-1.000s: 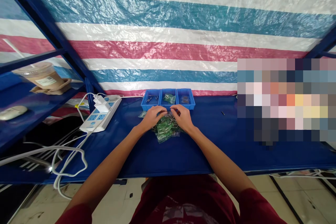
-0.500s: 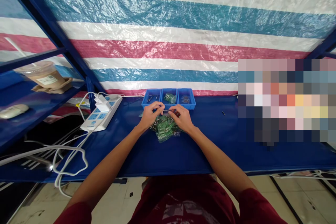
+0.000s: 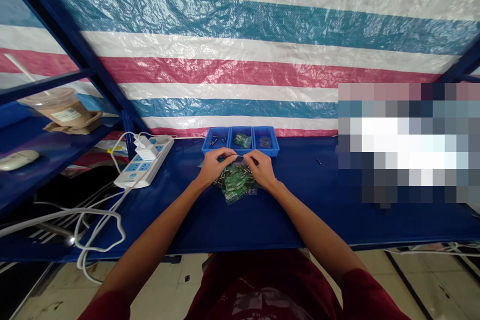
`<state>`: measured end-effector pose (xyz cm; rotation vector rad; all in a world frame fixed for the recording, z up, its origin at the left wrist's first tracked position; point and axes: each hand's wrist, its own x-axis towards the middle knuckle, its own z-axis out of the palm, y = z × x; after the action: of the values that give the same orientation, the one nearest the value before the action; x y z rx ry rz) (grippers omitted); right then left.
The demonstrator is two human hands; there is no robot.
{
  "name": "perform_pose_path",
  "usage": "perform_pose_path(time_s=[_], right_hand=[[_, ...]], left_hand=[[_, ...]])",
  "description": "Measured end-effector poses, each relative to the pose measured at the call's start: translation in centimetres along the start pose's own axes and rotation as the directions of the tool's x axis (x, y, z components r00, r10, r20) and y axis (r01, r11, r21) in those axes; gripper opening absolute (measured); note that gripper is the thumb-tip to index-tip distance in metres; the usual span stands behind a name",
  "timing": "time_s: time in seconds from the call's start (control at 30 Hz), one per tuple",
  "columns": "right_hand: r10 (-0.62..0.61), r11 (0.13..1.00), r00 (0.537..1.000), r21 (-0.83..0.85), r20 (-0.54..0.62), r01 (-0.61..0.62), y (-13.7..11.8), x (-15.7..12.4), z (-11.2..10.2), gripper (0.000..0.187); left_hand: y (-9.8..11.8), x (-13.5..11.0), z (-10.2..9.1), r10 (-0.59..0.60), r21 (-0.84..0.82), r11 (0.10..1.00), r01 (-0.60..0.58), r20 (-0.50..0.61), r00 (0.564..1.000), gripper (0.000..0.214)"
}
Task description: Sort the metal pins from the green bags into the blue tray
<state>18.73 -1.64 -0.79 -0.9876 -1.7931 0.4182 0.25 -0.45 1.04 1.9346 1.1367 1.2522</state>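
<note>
From the head camera, the left hand (image 3: 212, 166) and the right hand (image 3: 263, 169) meet over a heap of small green parts (image 3: 235, 183) on the blue desk (image 3: 307, 200). Fingers of both hands are pinched together between the hands, above the heap's far edge; what they grip is too small to make out. The heap lies just in front of three blue bins (image 3: 240, 141) set against the striped tarp (image 3: 240, 60). A white power strip (image 3: 144, 162) lies to the left near the desk's left edge, its cables (image 3: 93, 220) spilling off. Bare desk stretches right of the hands and toward the near edge. A lidded drink cup (image 3: 62, 107) stands on the left shelf.
</note>
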Motion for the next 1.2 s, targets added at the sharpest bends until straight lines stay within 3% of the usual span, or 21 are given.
perform_pose_path(time_s=[0.23, 0.57, 0.73, 1.0, 1.2], right_hand=[[0.057, 0.995, 0.998, 0.078, -0.020, -0.055, 0.0, -0.1, 0.2, 0.026], [0.033, 0.993, 0.999, 0.112, -0.022, -0.030, 0.0, -0.4, 0.4, 0.022], [0.122, 0.978, 0.993, 0.174, -0.006, -0.119, -0.5, -0.3, 0.1, 0.024], [0.103, 0.952, 0.993, 0.285, 0.049, -0.113, -0.1, -0.3, 0.3, 0.032], [0.144, 0.953, 0.988, 0.260, 0.058, -0.154, -0.4, -0.2, 0.3, 0.034]], left_hand=[[0.5, 0.0, 0.0, -0.010, 0.025, 1.000, 0.011, -0.022, 1.000, 0.029], [0.2, -0.1, 0.1, -0.021, -0.008, 1.000, 0.021, -0.002, 1.000, 0.036], [-0.1, 0.0, 0.1, -0.079, -0.119, 0.990, 0.077, -0.011, 0.997, 0.031], [-0.7, 0.0, 0.5, -0.056, -0.129, 0.990, 0.060, 0.033, 0.998, 0.029], [-0.3, 0.0, 0.6, -0.060, -0.195, 0.979, 0.053, -0.032, 0.998, 0.027]])
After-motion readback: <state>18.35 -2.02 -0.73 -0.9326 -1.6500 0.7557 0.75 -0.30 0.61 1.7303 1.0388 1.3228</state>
